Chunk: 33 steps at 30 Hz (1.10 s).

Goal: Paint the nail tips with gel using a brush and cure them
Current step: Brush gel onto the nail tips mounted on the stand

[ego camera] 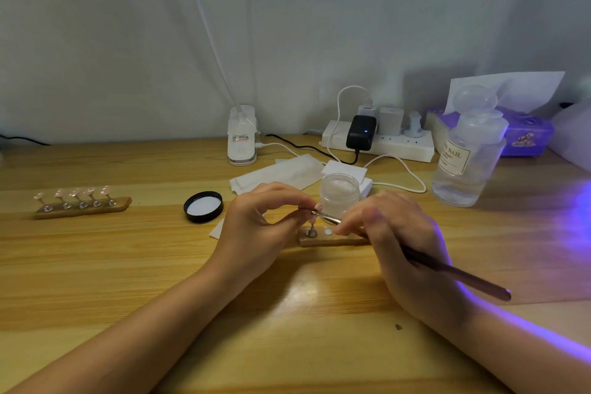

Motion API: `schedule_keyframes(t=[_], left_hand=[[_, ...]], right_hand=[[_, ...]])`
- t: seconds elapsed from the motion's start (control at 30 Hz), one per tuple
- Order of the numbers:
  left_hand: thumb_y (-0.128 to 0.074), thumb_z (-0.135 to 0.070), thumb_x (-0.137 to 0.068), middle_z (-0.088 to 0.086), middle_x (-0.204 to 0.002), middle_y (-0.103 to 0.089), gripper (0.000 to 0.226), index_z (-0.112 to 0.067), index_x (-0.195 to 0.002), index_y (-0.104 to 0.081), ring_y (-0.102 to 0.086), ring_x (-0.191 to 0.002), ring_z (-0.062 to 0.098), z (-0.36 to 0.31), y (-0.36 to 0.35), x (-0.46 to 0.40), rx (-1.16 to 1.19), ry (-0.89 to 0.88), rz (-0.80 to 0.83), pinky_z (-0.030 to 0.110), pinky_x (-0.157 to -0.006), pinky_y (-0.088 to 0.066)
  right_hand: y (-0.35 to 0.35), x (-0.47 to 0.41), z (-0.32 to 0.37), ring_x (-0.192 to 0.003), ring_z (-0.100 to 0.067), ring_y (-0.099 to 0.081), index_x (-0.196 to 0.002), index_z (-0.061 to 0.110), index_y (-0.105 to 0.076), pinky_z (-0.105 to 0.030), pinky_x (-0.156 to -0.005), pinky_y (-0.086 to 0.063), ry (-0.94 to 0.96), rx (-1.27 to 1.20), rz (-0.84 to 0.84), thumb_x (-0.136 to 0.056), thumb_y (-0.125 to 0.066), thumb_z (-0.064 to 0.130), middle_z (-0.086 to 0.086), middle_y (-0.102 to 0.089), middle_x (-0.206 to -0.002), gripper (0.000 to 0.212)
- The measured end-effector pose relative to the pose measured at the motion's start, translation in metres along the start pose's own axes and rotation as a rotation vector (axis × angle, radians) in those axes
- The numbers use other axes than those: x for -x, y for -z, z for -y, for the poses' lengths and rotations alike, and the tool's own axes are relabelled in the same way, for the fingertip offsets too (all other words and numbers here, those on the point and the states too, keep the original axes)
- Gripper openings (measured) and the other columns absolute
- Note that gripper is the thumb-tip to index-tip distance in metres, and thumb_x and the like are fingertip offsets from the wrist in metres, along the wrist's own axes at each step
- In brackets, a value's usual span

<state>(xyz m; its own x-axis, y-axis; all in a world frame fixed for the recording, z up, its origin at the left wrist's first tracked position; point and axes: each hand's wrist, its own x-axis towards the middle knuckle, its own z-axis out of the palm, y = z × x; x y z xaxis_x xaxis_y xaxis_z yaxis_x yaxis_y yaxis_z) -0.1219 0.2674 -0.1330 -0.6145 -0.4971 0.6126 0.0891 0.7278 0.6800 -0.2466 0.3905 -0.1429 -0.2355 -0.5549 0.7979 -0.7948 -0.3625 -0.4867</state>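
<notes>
Right hand [396, 233] grips a brush [454, 272], fingers curled round the shaft; handle runs back over the hand toward the lower right, metal end points left to a nail tip [316, 209]. Left hand [259, 227] pinches a thin metal stem by that tip, fingers curled. Tip sits between both hands, just above a small wooden stand [332, 240] on the bench [128, 265]. Open gel jar [339, 193] stands just behind the hands; its black lid [203, 206] lies to the left. A second stand [82, 205] with 5 tips sits well apart, far left. Clear bottle [467, 153] at right.
</notes>
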Motion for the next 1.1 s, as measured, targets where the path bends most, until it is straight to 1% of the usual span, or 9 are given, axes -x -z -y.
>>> schedule_keyframes(t=[0.1, 0.17, 0.3, 0.4, 0.53, 0.73, 0.8, 0.93, 1.1], left_hand=[[-0.07, -0.011, -0.073, -0.012, -0.08, -0.067, 0.015, -0.024, -0.082, -0.07, -0.061, -0.08, 0.004, -0.0005, -0.0004, -0.0002, 0.025, 0.007, 0.011, 0.018, -0.074, -0.048], [-0.068, -0.02, -0.072, -0.011, -0.08, -0.068, 0.01, -0.023, -0.082, -0.07, -0.061, -0.08, 0.004, -0.0015, -0.0003, 0.0002, 0.04, 0.011, 0.01, 0.019, -0.074, -0.048], [-0.072, -0.006, -0.072, -0.013, -0.079, -0.068, 0.021, -0.026, -0.081, -0.069, -0.062, -0.079, 0.003, -0.001, -0.0006, -0.0002, 0.035, 0.023, -0.002, 0.019, -0.075, -0.049], [-0.071, -0.006, -0.072, -0.013, -0.079, -0.068, 0.022, -0.026, -0.082, -0.068, -0.063, -0.079, 0.003, -0.0004, -0.0006, -0.0003, 0.032, 0.019, 0.006, 0.018, -0.075, -0.049], [-0.066, -0.025, -0.072, -0.012, -0.077, -0.069, 0.01, -0.027, -0.081, -0.069, -0.062, -0.079, 0.004, -0.0033, -0.0003, 0.0001, 0.064, 0.035, 0.014, 0.02, -0.076, -0.049], [-0.07, -0.013, -0.071, -0.015, -0.077, -0.068, 0.019, -0.03, -0.08, -0.067, -0.062, -0.079, 0.001, -0.002, 0.0002, -0.0001, 0.057, 0.046, 0.003, 0.016, -0.075, -0.048], [-0.069, -0.018, -0.071, -0.014, -0.077, -0.068, 0.014, -0.029, -0.08, -0.068, -0.062, -0.079, 0.001, -0.0024, 0.0003, 0.0001, 0.065, 0.047, 0.011, 0.014, -0.075, -0.048], [-0.066, -0.027, -0.071, -0.013, -0.075, -0.069, 0.008, -0.028, -0.079, -0.069, -0.062, -0.078, 0.001, -0.0036, 0.0002, 0.0004, 0.081, 0.054, 0.012, 0.012, -0.073, -0.046], [-0.071, -0.012, -0.071, -0.014, -0.075, -0.068, 0.018, -0.028, -0.079, -0.068, -0.063, -0.077, 0.0, -0.0024, -0.0004, -0.0001, 0.074, 0.062, -0.008, 0.011, -0.073, -0.046]], right_hand=[[0.0029, -0.0004, -0.0038, -0.074, -0.006, -0.059, -0.071, 0.015, -0.066, -0.025, -0.071, -0.043, -0.235, -0.126, -0.061, -0.09, -0.033, 0.036, 0.006, -0.065, -0.071, 0.043], [0.0039, -0.0006, -0.0045, -0.072, -0.003, -0.059, -0.072, 0.015, -0.066, -0.019, -0.069, -0.041, -0.271, -0.154, -0.074, -0.09, -0.032, 0.038, 0.007, -0.065, -0.071, 0.045], [-0.0004, -0.0005, -0.0003, -0.074, -0.013, -0.061, -0.074, 0.011, -0.067, -0.04, -0.069, -0.044, 0.046, 0.017, -0.004, -0.099, -0.029, 0.036, 0.004, -0.065, -0.073, 0.051], [0.0, 0.0001, -0.0026, -0.075, -0.011, -0.061, -0.075, 0.014, -0.067, -0.04, -0.07, -0.044, -0.012, 0.011, 0.015, -0.097, -0.032, 0.034, 0.006, -0.065, -0.074, 0.046], [0.0035, -0.0007, -0.0056, -0.07, 0.002, -0.057, -0.077, 0.018, -0.065, -0.011, -0.066, -0.038, -0.236, -0.115, -0.066, -0.091, -0.031, 0.035, 0.011, -0.062, -0.071, 0.041], [-0.0005, -0.0001, -0.0003, -0.077, -0.012, -0.06, -0.078, 0.012, -0.068, -0.037, -0.072, -0.043, 0.08, 0.059, 0.035, -0.098, -0.029, 0.033, 0.006, -0.064, -0.077, 0.049], [0.0009, -0.0006, -0.0022, -0.078, -0.01, -0.06, -0.077, 0.015, -0.066, -0.038, -0.073, -0.043, -0.009, 0.024, 0.019, -0.095, -0.032, 0.033, 0.007, -0.064, -0.076, 0.043], [0.0036, -0.0008, -0.0056, -0.076, -0.004, -0.059, -0.077, 0.017, -0.064, -0.025, -0.072, -0.044, -0.218, -0.1, -0.056, -0.092, -0.031, 0.035, 0.009, -0.063, -0.074, 0.041], [-0.0011, -0.0013, 0.0, -0.073, -0.017, -0.06, -0.075, 0.011, -0.068, -0.044, -0.067, -0.044, 0.103, 0.075, 0.002, -0.099, -0.027, 0.035, 0.003, -0.065, -0.075, 0.053]])
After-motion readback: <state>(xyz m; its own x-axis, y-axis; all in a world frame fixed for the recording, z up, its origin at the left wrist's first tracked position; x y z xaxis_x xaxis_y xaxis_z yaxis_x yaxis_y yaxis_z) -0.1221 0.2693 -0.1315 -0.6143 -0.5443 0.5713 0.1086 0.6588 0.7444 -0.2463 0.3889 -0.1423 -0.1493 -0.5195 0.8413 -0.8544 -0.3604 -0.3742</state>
